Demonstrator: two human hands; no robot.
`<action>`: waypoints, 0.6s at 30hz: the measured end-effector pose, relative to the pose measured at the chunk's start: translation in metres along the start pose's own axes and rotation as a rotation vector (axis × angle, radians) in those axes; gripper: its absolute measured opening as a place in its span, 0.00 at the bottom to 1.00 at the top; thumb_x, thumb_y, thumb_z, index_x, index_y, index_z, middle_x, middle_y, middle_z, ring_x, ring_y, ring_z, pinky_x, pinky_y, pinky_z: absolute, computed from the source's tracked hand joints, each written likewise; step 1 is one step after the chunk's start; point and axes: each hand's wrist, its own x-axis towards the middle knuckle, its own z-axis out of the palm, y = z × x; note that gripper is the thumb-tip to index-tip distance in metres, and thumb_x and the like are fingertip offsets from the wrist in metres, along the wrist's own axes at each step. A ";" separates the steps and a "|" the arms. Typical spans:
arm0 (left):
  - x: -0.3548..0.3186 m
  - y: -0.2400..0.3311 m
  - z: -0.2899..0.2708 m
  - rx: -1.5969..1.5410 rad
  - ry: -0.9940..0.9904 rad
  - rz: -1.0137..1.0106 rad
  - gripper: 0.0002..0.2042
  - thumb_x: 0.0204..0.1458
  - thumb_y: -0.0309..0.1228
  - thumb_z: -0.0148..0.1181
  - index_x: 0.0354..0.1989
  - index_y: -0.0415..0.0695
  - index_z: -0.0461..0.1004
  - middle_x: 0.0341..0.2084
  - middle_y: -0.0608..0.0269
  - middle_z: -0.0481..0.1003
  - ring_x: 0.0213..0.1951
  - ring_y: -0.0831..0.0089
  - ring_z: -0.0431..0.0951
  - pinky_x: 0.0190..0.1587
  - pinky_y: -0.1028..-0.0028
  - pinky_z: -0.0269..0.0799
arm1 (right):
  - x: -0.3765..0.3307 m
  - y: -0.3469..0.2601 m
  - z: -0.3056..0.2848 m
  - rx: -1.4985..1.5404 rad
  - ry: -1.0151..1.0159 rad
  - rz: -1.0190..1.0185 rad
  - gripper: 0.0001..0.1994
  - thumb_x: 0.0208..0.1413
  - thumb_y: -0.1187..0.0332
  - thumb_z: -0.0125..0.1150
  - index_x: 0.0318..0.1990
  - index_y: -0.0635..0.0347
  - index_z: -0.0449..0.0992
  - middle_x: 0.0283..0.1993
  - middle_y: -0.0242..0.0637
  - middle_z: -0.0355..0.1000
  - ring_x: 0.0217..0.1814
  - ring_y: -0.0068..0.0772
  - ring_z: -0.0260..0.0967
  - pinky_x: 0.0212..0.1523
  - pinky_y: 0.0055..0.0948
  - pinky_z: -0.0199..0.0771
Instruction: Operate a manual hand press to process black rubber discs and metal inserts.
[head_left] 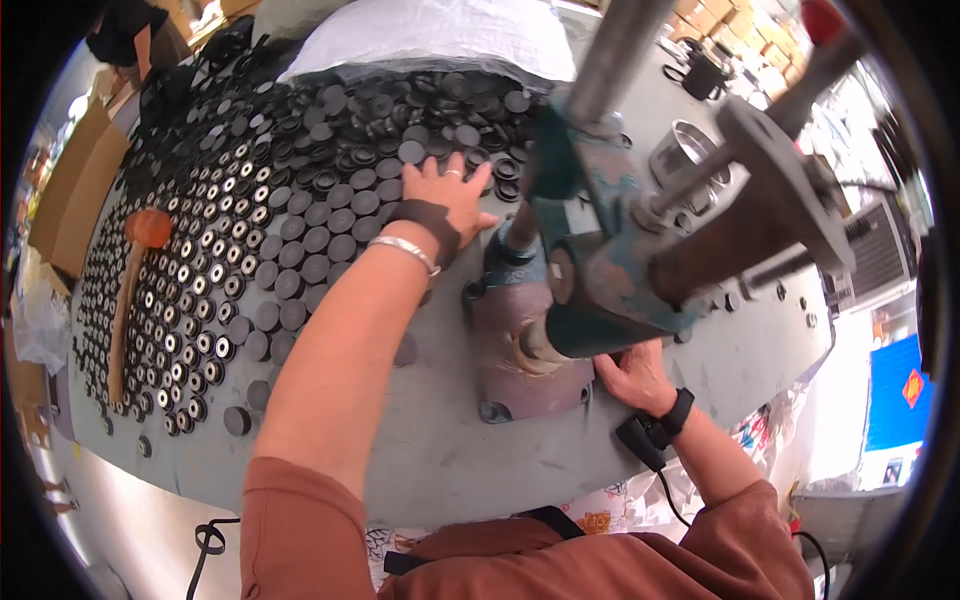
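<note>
My left hand [448, 200] reaches out with its fingers spread, its tips at the near edge of a heap of black round caps [385, 105]; nothing is gripped in it. Below and left of that hand, flat dark discs [315, 240] lie in close rows. A green bench press [595, 325] with worn paint stands just to its right. My right hand [640, 378] is low beside the press base [510, 385], its thumb showing. The press head hides most of its fingers, so I cannot see whether they hold anything.
Many small discs with metal centres [190, 300] cover the table's left side, with a wooden-handled mallet [148, 232] lying on them. A white sack [430, 40] sits behind the heap. Past the press are a metal bowl [690, 150] and a black mug [705, 75]. A cardboard box [80, 190] stands left.
</note>
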 end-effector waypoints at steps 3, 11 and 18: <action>-0.006 -0.003 -0.003 0.059 -0.076 0.026 0.26 0.56 0.45 0.47 0.63 0.57 0.54 0.65 0.52 0.50 0.64 0.54 0.55 0.58 0.45 0.52 | 0.004 -0.004 -0.006 -0.021 0.039 -0.038 0.14 0.40 0.68 0.64 0.38 0.58 0.74 0.49 0.41 0.69 0.50 0.49 0.62 0.49 0.38 0.65; -0.038 -0.056 0.041 -0.055 0.084 0.203 0.30 0.47 0.34 0.57 0.62 0.52 0.57 0.59 0.55 0.61 0.62 0.63 0.58 0.61 0.57 0.53 | -0.001 -0.001 -0.004 -0.004 0.123 -0.069 0.13 0.41 0.66 0.64 0.36 0.59 0.73 0.50 0.39 0.69 0.51 0.46 0.63 0.50 0.38 0.65; -0.088 -0.045 0.004 0.235 0.111 0.555 0.19 0.51 0.25 0.49 0.53 0.45 0.69 0.52 0.55 0.68 0.54 0.56 0.67 0.57 0.62 0.61 | -0.007 0.009 0.002 0.057 0.162 -0.037 0.13 0.42 0.65 0.62 0.36 0.58 0.74 0.47 0.35 0.67 0.50 0.42 0.61 0.49 0.37 0.63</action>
